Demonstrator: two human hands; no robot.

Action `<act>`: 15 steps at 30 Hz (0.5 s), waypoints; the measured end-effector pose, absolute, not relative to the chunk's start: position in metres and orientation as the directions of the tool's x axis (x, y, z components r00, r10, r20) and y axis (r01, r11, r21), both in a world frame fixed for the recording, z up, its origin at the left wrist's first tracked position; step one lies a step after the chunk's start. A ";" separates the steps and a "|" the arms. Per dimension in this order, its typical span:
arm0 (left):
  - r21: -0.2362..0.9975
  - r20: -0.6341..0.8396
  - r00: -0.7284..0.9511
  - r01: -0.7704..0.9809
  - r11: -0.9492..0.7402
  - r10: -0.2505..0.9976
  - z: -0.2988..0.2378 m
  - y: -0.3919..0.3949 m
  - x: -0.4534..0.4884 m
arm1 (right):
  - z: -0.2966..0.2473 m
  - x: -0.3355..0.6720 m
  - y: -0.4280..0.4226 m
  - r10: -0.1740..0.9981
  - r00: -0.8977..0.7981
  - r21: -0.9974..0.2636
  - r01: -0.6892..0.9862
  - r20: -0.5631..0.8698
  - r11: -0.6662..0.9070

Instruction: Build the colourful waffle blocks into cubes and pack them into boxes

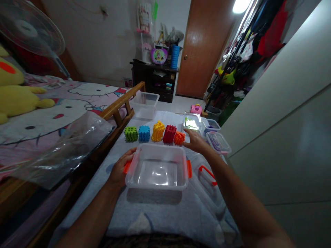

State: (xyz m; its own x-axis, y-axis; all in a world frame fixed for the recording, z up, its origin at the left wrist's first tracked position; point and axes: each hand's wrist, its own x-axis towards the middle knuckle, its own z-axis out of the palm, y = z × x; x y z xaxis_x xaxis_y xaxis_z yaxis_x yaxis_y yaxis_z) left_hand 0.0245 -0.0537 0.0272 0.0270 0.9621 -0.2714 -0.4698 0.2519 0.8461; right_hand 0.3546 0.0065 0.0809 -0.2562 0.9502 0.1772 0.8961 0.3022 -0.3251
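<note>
A clear plastic box [158,172] with orange side latches stands in front of me, its inside bare. My left hand [122,168] grips its left wall by the latch. Beyond the box, stacks of interlocking toy pieces form a row: green [131,134], blue [144,133], yellow [158,131], red [169,134] and orange [179,138]. Beside the orange stack is my right hand [195,140], thumb and fingers apart, close to its right side. Whether it touches the stack I cannot tell. Under my right forearm lies a clear lid [207,186] with an orange handle.
At the back left stands a larger clear bin [144,105]. Small clear containers [192,121] [218,142] sit at the right. A wooden bed rail [121,106] and a plastic bag [69,144] border the left; a pale cabinet [284,137] borders the right.
</note>
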 end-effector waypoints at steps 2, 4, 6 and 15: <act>0.842 -0.263 0.053 -0.474 0.256 0.963 0.026 -0.054 0.023 | 0.069 0.351 0.026 0.960 -0.252 -0.322 0.905 0.119 0.278; 0.841 -0.262 0.067 -0.473 0.262 0.963 0.024 -0.054 0.022 | 0.062 0.348 0.037 0.967 -0.247 -0.316 0.914 0.063 0.254; 0.841 -0.271 0.052 -0.473 0.263 0.961 0.022 -0.054 0.022 | 0.059 0.345 0.043 0.968 -0.249 -0.314 0.918 0.014 0.241; 0.822 -0.306 0.057 -0.488 0.294 0.950 0.025 -0.056 0.024 | 0.059 0.336 0.056 0.958 -0.269 -0.340 0.914 -0.102 0.221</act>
